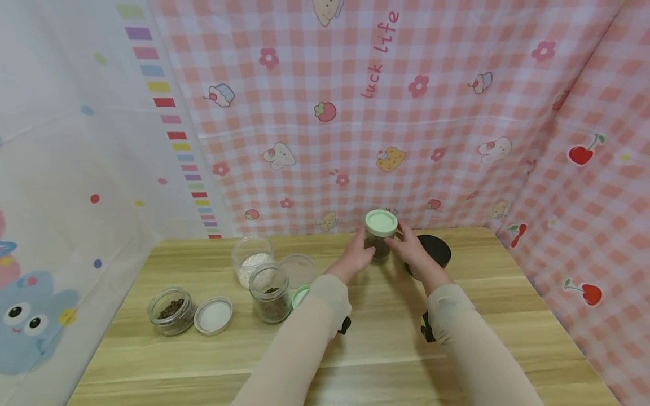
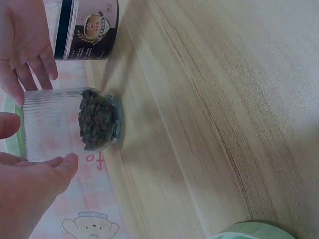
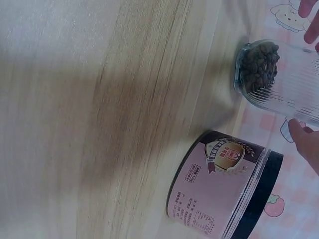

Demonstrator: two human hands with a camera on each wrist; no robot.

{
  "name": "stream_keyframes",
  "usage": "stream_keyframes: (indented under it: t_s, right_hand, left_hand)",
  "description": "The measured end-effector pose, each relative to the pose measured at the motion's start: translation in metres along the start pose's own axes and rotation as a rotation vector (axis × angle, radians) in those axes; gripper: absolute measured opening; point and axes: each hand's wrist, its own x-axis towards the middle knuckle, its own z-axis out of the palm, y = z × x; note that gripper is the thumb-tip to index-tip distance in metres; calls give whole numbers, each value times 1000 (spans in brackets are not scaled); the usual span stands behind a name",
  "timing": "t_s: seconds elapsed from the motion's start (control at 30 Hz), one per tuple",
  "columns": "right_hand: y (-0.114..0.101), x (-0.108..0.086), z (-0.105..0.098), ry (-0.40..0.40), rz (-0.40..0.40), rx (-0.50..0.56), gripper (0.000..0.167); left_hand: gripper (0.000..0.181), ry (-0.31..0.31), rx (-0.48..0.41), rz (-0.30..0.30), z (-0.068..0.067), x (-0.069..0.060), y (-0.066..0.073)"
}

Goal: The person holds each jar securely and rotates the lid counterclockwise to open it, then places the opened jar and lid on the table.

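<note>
A ribbed glass jar (image 1: 378,247) with a light green lid (image 1: 381,222) and dark pellets (image 2: 97,120) in its lower part stands upright near the table's back edge. My left hand (image 1: 355,256) holds it from the left, thumb and fingers around its side, also seen in the left wrist view (image 2: 35,186). On the other side my right hand (image 1: 413,254) is spread, with fairly straight fingers at the jar's upper part; its thumb (image 3: 305,142) lies at the glass in the right wrist view. Whether the jar's base touches the table is hard to tell.
A pink tub (image 3: 214,186) with a black lid (image 1: 435,251) stands right of the jar. On the left are open containers with white grains (image 1: 253,262), brown bits (image 1: 271,304) and dark pellets (image 1: 171,310), plus loose lids (image 1: 214,316). A patterned cloth hangs behind the table.
</note>
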Motion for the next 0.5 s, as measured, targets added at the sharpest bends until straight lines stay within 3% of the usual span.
stream_keyframes:
  t_s: [0.2, 0.37, 0.5]
  right_hand:
    - [0, -1, 5, 26, -37, -28, 73]
    - [1, -7, 4, 58, -8, -55, 75]
    - [2, -10, 4, 61, -41, -75, 75]
  left_hand:
    - [67, 15, 32, 11, 2, 3, -7]
    - [66, 22, 43, 88, 1, -1, -12]
    - [64, 20, 39, 145, -3, -7, -20]
